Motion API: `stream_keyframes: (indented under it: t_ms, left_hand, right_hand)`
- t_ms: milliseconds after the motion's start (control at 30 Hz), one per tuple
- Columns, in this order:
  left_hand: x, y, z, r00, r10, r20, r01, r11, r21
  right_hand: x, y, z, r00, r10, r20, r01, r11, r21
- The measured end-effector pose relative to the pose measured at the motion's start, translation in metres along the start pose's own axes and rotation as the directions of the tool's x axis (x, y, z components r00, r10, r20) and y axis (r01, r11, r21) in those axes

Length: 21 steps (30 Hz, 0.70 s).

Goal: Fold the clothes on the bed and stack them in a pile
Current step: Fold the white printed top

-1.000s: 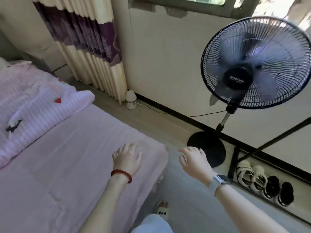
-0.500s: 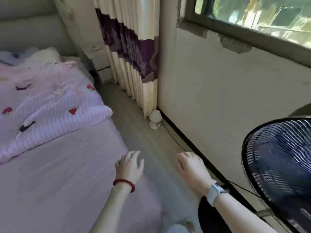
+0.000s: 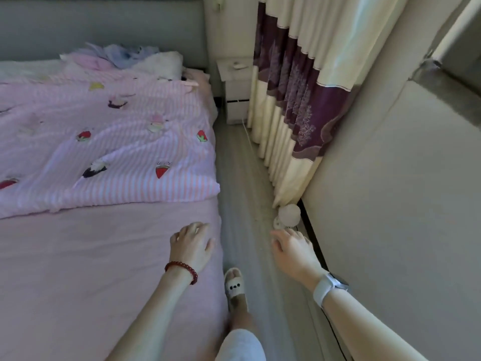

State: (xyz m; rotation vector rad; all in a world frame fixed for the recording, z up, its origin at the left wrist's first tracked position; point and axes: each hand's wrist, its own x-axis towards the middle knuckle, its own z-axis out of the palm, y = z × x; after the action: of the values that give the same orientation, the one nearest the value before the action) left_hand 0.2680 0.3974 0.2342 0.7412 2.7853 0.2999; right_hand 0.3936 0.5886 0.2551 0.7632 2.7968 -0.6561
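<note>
Pink bed fills left of frame, clothes heaped upper left by headboard, striped blanket mid left, left hand loosely spread over bed edge holding nothing, right hand relaxed over floor, empty

The bed has a plain pale pink sheet. Toward its head lies a pink-and-white striped blanket printed with red strawberries. Right of the bed hangs a cream curtain with a purple band. The slipper beside the bed is white.
</note>
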Motion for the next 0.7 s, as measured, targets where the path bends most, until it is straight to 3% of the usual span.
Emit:
stream_keyframes:
  t_ms: [267,500,700]
  left_hand:
    - [0.206,-0.041,-0.098,0.974,-0.174,-0.145,0.171,0.985,-0.03]
    - [0.355,-0.074,-0.145,0.951,-0.294,-0.098,0.293,0.956,-0.021]
    - [0.524,-0.094,-0.171,0.916,-0.373,-0.15,0.364,0.928,-0.081]
  right_hand:
    - [0.249,-0.081,-0.058,0.981,-0.183,0.06,0.185,0.983,-0.021]
    - [0.425,-0.125,-0.101,0.948,-0.316,0.025,0.316,0.949,0.011]
    - [0.615,-0.161,-0.13,0.881,-0.473,0.021,0.472,0.881,0.028]
